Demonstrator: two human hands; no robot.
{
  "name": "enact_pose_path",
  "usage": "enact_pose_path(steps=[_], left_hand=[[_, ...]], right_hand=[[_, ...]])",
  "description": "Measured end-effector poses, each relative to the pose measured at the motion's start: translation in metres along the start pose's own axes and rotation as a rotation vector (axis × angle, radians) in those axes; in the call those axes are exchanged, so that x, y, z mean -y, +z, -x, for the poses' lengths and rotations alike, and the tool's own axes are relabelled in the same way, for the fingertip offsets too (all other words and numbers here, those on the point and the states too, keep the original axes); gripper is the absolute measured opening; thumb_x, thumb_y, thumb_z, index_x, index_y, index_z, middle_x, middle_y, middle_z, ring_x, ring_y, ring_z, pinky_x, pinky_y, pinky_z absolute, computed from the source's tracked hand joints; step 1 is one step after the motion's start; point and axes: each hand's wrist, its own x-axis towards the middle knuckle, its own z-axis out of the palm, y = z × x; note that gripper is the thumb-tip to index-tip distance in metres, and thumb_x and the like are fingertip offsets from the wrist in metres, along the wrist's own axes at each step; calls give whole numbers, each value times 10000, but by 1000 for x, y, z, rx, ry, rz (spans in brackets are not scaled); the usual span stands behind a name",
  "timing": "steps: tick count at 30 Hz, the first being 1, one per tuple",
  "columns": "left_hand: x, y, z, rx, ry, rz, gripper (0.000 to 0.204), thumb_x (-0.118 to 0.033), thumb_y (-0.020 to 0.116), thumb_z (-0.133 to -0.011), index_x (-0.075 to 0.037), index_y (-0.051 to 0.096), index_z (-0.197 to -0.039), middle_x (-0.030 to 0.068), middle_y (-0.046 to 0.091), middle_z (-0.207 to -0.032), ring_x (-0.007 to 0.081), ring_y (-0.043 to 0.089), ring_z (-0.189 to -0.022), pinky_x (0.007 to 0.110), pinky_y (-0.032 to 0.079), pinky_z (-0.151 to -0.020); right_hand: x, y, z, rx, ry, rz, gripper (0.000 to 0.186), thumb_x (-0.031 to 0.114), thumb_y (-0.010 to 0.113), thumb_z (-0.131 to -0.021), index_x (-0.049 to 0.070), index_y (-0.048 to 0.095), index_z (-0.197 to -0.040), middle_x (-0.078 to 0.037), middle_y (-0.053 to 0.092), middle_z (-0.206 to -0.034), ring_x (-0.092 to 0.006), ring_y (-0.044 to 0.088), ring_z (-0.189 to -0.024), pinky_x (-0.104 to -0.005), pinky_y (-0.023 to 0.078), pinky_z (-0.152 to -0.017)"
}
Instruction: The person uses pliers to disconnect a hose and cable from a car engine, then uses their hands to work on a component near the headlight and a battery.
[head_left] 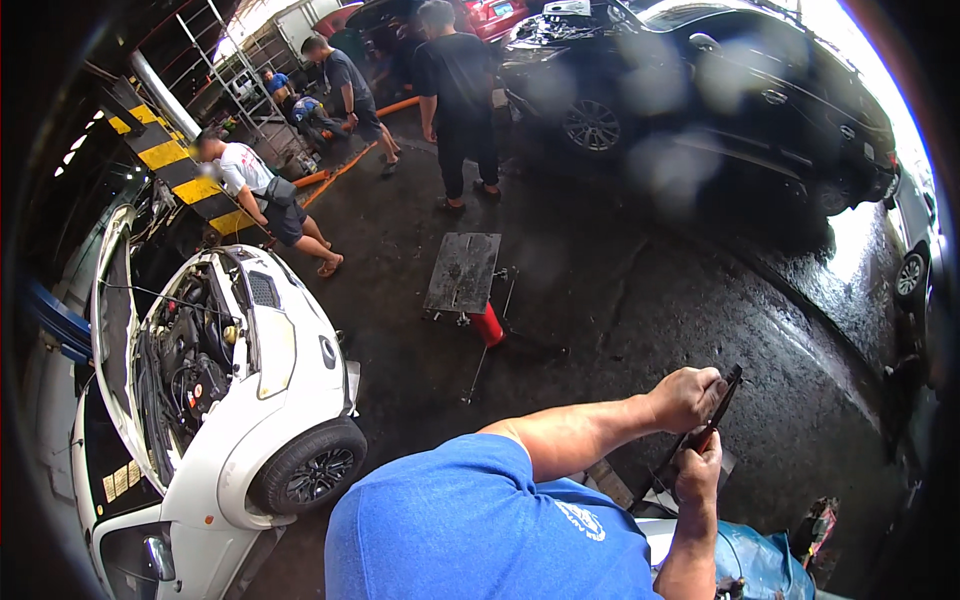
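Both my arms reach out from the blue shirt toward the lower right. My left hand (690, 398) is closed in a fist at a dark, long, narrow object (728, 393), which slants upward past the knuckles. Just below it, my right hand (698, 466) is wrapped round the lower part of this object, thumb up. A reddish-orange patch (704, 439) shows by the right thumb. The fingers hide much of the object, and its kind cannot be made out. Beneath the hands lie a teal-blue covering (765, 562) and some pale pieces, partly hidden by my arms.
A white car (300, 400) with its hood raised stands at left. A metal-topped stand with a red post (487, 325) is in the middle. A black car (690, 95) stands at far right. Several people, one in black (458, 90), are beyond, near a striped pillar (170, 160).
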Motion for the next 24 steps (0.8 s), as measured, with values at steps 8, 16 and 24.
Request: enact_pose_path(steps=[8,16,24], left_hand=[[-31,-11,1,100,-979,1131,365,-390,462,-1010,-67,586,-891,25,509,-646,146,432,-459,296,326,-386],[11,0,-10,-23,325,-168,175,-162,523,-946,-34,579,-842,174,567,-695,381,579,-625,414,464,-553],[-10,-6,-7,443,-820,1102,390,-450,468,-994,-133,542,-780,-37,395,-560,104,385,-468,280,323,-452]], right_hand=[[14,-8,-11,-71,-228,411,299,32,541,-773,24,489,-1068,-39,604,-856,-124,566,-724,-275,478,-660],[61,10,11,132,259,-269,309,-14,533,-699,72,503,-994,25,458,-786,-67,430,-631,-244,352,-509],[32,-12,1,-216,-139,533,198,11,550,-717,35,473,-898,-80,533,-696,-193,525,-597,-350,432,-546]])
